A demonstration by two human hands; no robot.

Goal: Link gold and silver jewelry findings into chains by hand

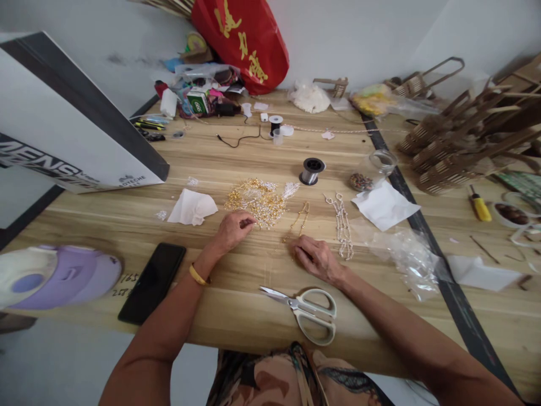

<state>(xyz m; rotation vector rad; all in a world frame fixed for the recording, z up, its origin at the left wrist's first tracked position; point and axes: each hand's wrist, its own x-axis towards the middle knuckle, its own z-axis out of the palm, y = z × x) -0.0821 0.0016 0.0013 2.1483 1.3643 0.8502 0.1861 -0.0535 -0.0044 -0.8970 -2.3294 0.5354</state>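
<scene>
My left hand (236, 230) is at the near-left edge of a loose pile of gold and silver beads (270, 210). Its thumb and fingers are pinched together; whatever lies between them is too small to make out. To the right, my right hand (315, 256) rests on the table with curled fingers, closed at the lower end of a thin gold beaded chain (305, 211). Its fingertips are partly hidden. Beside this hand lie strands of silver beaded chain (343, 228). Scissors (310, 316) with cream handles lie just in front, blades pointing left.
A spool of wire (313, 171) stands behind the beads. White paper (192, 207), a black phone (152, 282) and a large box (76, 124) are on the left. On the right are a jar of beads (372, 169), clear plastic bags (416, 262) and small woven baskets (448, 141).
</scene>
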